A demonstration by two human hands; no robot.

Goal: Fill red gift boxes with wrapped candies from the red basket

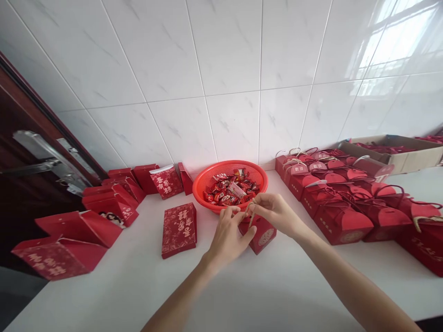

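A small red cardboard box [260,230] with a pale round emblem [266,237] sits on the white counter [277,290] before a red plastic basket [205,176], its golden braided cord [251,220] clamped in the right hand's [274,210] fingers, though whether the left hand's [222,236] fingers grip it I cannot tell.

The middle gift box [259,242] is smooth card, its twisted cord [252,218] rough. The colander [200,195] behind is glossy perforated plastic, the candy wrappers [228,199] in it shiny film. Wall tiles [231,120] look glazed; the far-right carton [415,159] is matt cardboard. At left, the door handle [41,165] is metal, the dim door [14,115] probably wood.
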